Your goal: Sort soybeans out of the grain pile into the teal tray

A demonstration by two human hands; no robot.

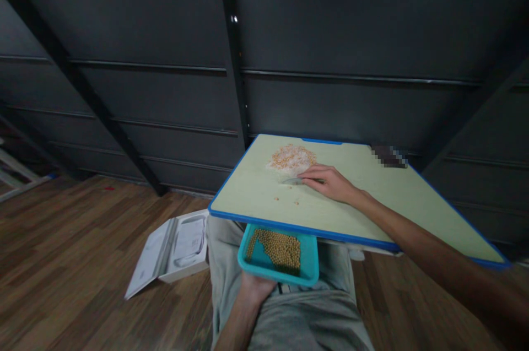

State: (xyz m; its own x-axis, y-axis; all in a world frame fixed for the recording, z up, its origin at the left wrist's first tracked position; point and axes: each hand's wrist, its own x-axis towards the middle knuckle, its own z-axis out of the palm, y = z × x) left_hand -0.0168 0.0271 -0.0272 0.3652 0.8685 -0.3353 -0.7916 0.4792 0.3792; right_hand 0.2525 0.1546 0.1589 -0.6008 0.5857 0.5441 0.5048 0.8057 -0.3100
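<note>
The table point(242, 191) fills the middle, and the teal tray point(257, 256) of round beans point(285, 249) sits just below its near edge, held from underneath by the left hand point(258, 287). Good handling here likely means a level tray and light, low movements — a hard push could scatter grains. The pile point(291, 158) of white and orange grains lies just to the far left of the right hand point(326, 181), whose fingers pinch what looks like a spoon point(292, 181); a few loose bits point(296, 203) lie nearer.

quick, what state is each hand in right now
Left hand: holding the teal tray from beneath, fingers hidden.
Right hand: closed on a small grey utensil.
</note>
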